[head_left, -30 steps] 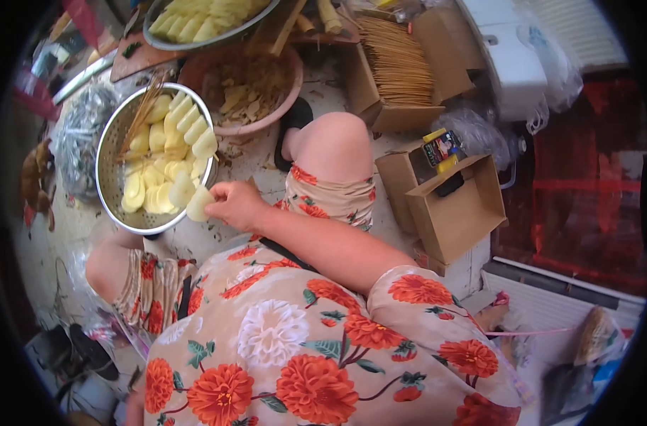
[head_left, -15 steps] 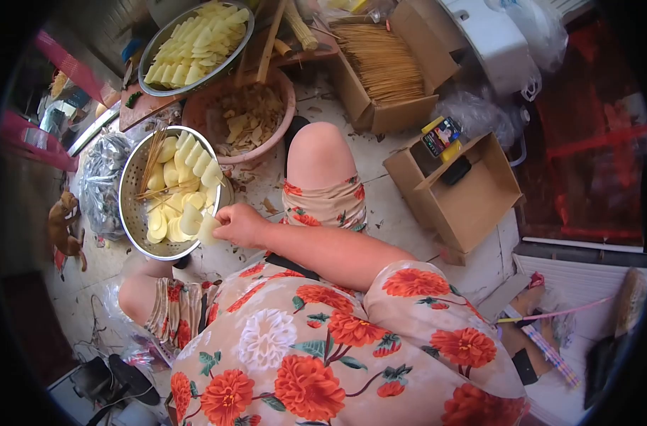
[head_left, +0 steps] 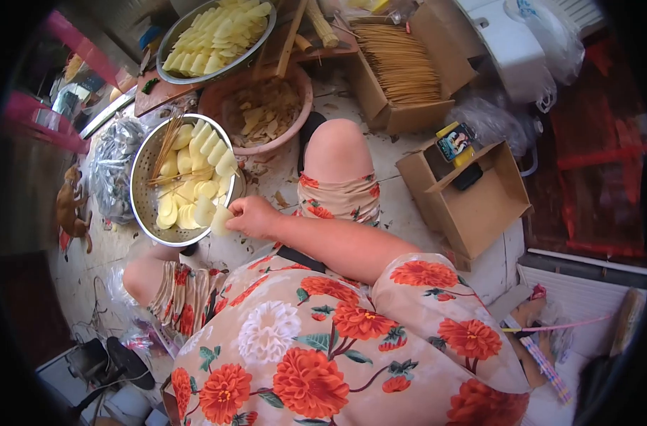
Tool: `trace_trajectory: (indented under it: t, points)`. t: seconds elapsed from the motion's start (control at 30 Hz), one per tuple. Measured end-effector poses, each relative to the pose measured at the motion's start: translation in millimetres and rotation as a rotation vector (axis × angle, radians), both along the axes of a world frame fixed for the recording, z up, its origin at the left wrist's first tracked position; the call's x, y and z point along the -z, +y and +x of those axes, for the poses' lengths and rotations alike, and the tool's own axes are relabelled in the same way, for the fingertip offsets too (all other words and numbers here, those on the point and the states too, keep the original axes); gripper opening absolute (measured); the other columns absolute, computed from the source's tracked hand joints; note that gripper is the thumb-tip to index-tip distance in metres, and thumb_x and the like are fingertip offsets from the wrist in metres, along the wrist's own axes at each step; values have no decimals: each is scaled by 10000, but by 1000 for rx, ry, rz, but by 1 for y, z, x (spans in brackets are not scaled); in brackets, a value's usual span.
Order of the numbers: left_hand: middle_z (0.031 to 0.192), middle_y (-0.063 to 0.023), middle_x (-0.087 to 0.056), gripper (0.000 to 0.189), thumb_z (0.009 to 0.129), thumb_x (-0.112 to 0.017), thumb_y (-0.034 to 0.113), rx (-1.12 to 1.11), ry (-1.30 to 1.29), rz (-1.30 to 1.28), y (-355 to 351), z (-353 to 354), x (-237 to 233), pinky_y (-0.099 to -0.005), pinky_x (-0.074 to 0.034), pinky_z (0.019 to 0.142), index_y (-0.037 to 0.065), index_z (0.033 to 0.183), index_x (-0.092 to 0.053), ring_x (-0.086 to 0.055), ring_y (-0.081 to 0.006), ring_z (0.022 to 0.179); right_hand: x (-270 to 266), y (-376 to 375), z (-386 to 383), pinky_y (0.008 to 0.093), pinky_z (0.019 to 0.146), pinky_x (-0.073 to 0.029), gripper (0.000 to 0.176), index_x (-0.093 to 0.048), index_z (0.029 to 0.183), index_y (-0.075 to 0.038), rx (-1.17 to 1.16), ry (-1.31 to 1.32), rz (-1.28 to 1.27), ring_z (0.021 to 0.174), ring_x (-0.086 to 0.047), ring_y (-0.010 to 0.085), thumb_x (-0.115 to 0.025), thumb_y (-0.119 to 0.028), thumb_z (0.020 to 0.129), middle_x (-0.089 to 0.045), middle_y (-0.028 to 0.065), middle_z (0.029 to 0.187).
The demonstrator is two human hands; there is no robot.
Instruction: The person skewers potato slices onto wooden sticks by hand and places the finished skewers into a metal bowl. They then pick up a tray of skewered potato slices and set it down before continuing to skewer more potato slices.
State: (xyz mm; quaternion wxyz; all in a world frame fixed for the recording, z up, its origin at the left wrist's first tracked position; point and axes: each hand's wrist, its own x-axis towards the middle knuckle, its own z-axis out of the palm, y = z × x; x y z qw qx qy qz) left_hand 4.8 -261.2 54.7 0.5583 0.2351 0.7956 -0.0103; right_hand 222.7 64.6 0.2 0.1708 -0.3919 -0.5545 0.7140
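Note:
My right hand [head_left: 254, 216] is closed in a pinch on a pale potato slice [head_left: 221, 221] at the near right rim of a metal colander [head_left: 144, 202]. Whether a skewer runs through that slice cannot be made out. Another slice [head_left: 203, 211] lies right beside it. In the colander are peeled potatoes [head_left: 168, 164], loose round slices [head_left: 167, 211], a row of overlapping slices [head_left: 215, 150] and thin wooden skewers [head_left: 168, 145], some leaning on the far left rim. My left hand is out of view.
Beyond the colander, a pink basin [head_left: 303, 106] holds peelings, and a metal bowl [head_left: 269, 28] holds rows of slices. A carton [head_left: 380, 106] of skewers stands at back right. A phone [head_left: 455, 142] rests on a cardboard box [head_left: 490, 216]. A small brown animal [head_left: 70, 206] is at left.
The whole view has shifted, so the colander and boxes appear slightly farther right. My right hand stays pinched on the slice at the colander's rim.

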Motion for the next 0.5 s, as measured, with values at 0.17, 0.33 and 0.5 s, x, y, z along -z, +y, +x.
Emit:
trace_trajectory:
  t: [0.17,0.33,0.5]
  points:
    - [867,-107,-668,211,754,-634,168,-41,-3,4,-23,7,-2,-364,-507,702,44,920,-674,-634,-213,773,-1,-5,-12,253,482,-434,103,-655,804,-32,-127,0,-191,531,-531,91,-674,-112,741,-601,16,666]
    - [884,-106,-668,232,756,-638,194,-82,-9,8,-62,12,-7,-370,-504,720,47,932,-675,-631,-215,789,-24,2,-45,248,446,-401,106,-626,753,-42,-152,36,-187,498,-493,79,-665,-140,756,-555,0,618]
    - [901,-105,-668,255,758,-642,221,-116,-37,-16,-108,17,-13,-377,-501,737,51,945,-676,-628,-216,805,-48,6,-51,237,466,-401,137,-648,789,-29,-122,104,-175,525,-497,68,-654,-162,760,-556,-9,620]
